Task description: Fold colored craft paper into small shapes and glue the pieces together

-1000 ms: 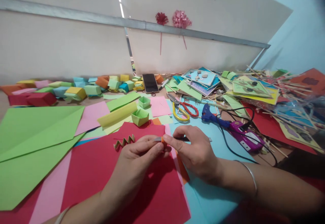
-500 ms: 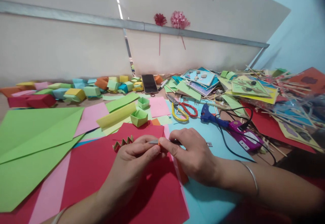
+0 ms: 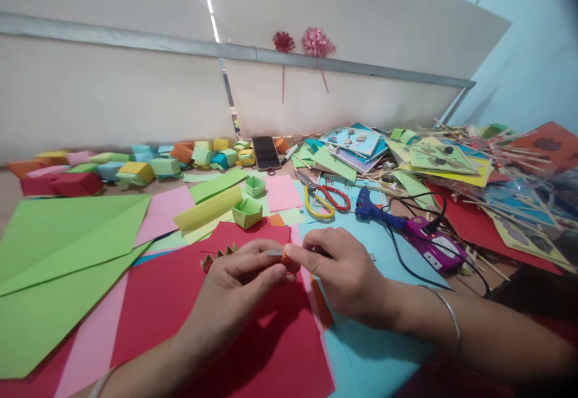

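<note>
Where the hands meet at the centre of the frame, a small orange piece (image 3: 285, 258) lies at the fingertips, just above a large red sheet (image 3: 271, 338). A narrow grey blade (image 3: 274, 253) shows to the left of the piece, against or very near it; whether its edge is sharp cannot be told.

The left hand (image 3: 246, 274), left of centre, is nearly closed, thumb and fingers drawn together in a pinch that appears to grip the orange piece from below. The right hand (image 3: 343, 265), right of centre, is curled about the body of the tool, most of which the palm hides; its forefinger reaches leftward and bears on the orange piece. The two hands are all but touching.

The step in hand is judged to be the working of the orange piece against the blade. For good results, the left pinch should be firm yet light enough not to crush the piece, the forefinger's pressure even, and the blade level. Fingertips are best kept off the blade's edge, since both hands crowd it. A folded zigzag strip (image 3: 219, 256), left of centre and partly hidden behind the left hand, should be spared any bump.
</note>
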A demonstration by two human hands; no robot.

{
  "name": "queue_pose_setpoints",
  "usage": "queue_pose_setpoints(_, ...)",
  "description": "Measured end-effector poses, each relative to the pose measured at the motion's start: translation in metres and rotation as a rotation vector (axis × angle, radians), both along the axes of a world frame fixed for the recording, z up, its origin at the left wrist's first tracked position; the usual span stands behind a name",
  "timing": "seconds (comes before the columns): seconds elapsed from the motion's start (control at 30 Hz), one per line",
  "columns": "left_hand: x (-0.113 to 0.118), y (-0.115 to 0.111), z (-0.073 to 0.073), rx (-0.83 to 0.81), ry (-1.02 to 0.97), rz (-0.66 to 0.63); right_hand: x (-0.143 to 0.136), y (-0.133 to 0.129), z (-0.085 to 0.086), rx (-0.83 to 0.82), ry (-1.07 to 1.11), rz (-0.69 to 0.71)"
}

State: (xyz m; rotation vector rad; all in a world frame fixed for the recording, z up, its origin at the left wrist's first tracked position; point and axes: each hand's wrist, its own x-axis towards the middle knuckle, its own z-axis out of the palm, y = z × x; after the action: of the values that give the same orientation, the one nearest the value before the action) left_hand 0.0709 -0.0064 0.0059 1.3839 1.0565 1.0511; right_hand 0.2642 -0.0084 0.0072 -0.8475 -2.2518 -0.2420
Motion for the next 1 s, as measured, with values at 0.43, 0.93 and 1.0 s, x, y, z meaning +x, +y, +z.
queue_pose_setpoints(0.43,-0.001,0.004,0.004,-0.497,-0.534,0.064,0.007,0.008,0.020,-1.076,0.805,0.095)
queue_pose_setpoints(0.93,0.009,-0.008,-0.002,-0.687,-0.639,-0.105,-0.012,-0.004,0.010,-1.341,0.973,0.167)
queue_pose_setpoints(1.0,0.008,-0.008,-0.003,-0.689,-0.596,-0.124,-0.011,-0.004,0.011,-1.307,0.949,0.155)
